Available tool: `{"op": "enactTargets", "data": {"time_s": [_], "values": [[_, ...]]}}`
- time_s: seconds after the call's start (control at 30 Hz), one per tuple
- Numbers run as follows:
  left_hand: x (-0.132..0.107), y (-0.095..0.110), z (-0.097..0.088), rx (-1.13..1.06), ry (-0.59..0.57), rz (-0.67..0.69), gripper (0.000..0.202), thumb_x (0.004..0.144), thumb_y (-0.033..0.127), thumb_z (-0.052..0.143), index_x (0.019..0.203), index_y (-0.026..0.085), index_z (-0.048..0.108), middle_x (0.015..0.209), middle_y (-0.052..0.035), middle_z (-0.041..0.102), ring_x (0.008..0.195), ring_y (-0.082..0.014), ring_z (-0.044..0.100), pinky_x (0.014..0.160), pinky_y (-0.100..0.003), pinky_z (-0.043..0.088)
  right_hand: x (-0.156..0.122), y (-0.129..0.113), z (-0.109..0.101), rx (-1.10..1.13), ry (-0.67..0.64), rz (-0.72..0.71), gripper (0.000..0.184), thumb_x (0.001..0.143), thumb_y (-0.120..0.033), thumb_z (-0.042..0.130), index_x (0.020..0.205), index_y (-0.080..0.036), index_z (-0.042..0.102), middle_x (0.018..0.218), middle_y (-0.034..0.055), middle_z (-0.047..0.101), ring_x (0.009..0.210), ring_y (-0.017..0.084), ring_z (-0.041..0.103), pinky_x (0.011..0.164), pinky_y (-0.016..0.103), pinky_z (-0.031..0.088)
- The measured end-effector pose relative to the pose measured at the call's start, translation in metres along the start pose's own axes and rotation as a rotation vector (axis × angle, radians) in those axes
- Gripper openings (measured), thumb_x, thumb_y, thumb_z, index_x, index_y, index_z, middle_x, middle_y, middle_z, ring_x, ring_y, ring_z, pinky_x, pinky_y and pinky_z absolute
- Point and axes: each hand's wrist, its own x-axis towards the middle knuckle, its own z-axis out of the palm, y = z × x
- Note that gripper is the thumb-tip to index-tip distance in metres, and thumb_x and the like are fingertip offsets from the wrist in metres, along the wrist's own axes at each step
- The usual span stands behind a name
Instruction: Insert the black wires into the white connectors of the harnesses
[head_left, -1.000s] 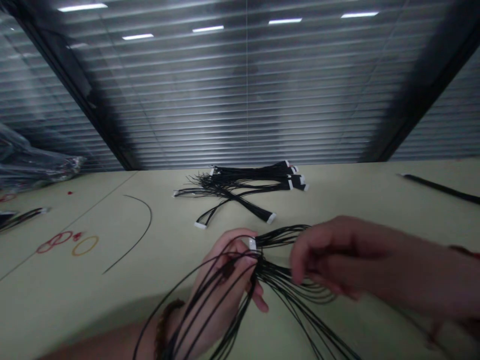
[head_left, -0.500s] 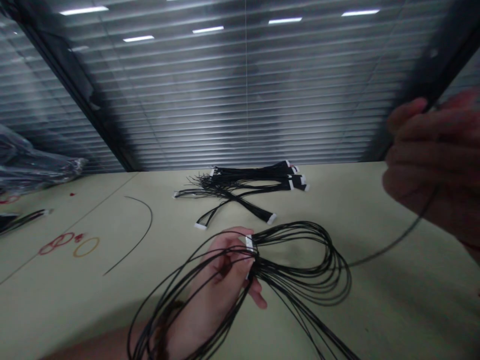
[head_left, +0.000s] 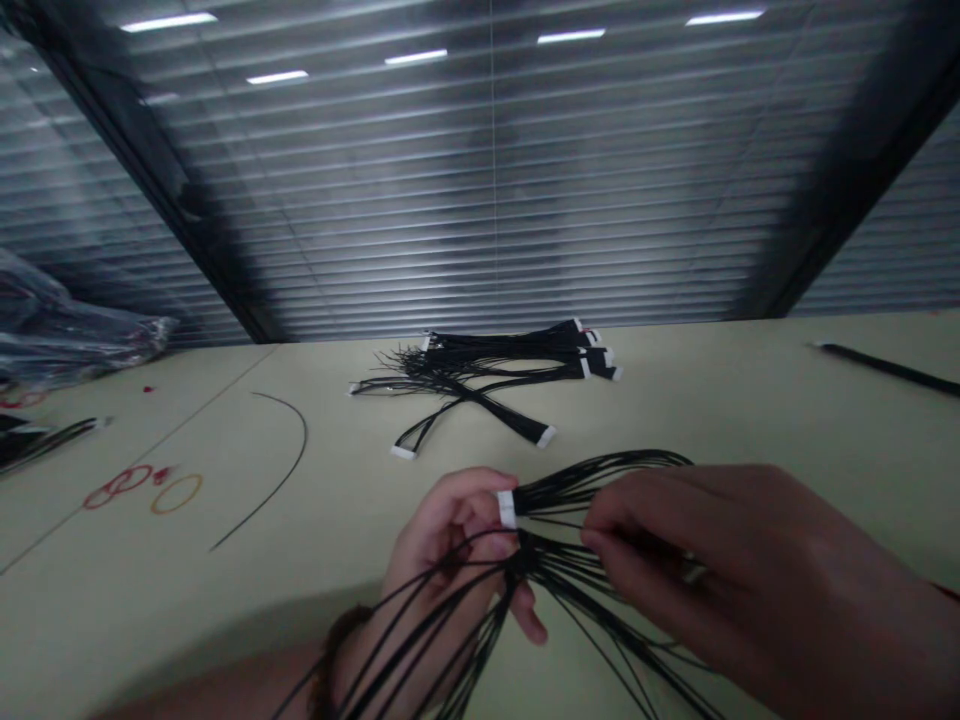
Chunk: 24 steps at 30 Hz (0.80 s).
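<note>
**Wire harness** [head_left: 570, 487]: held in the air above the table [head_left: 127, 620], between both hands; many thin black wires [head_left: 559, 570] fan out from a white connector [head_left: 508, 508].

**Left hand** [head_left: 450, 530]: clamped on the connector and the wires beside it, fingers curled; several wires hang across the palm side toward the wrist.

**Right hand** [head_left: 712, 570]: fingers pinched together on the wires, just beside the connector; the hands are close but not touching.

**Handling (judged)**: light, soft and limp, and prone to tangling. The connector is the firmest place to take hold; the wires should be gathered near it.

**Pile of harnesses** [head_left: 510, 350]: lies on the table, beyond the hands, with connectors at the ends.

**Single black wire** [head_left: 289, 455]: lies curved on the table, left of the pile.
</note>
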Motion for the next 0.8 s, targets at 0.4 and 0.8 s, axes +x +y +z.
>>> {"op": "enactTargets", "data": {"time_s": [0.4,0.8], "values": [[0.0016,-0.0079,0.0011,-0.112,0.057,-0.124,0.022,0.086,0.02,0.053,0.107,0.022,0.048,0.078,0.0024,0.051,0.054,-0.006,0.059,0.048,-0.021,0.058,0.0012,-0.0007,0.0043,-0.032,0.032,-0.06,0.01,0.083,-0.018,0.05,0.075,-0.021,0.052,0.064,-0.0055,0.052,0.054,0.009,0.044,0.052,0.025,0.026],[-0.0018,-0.0042,0.0045,-0.107,-0.003,-0.165,0.021,0.085,0.02,0.055,0.105,0.023,0.056,0.072,0.0023,0.05,0.054,-0.006,0.056,0.049,-0.018,0.058,0.0002,-0.0049,0.0103,-0.049,0.068,-0.131,0.019,0.089,-0.018,0.042,0.074,-0.02,0.053,0.067,-0.0038,0.055,0.057,0.01,0.047,0.055,0.026,0.031]]}}
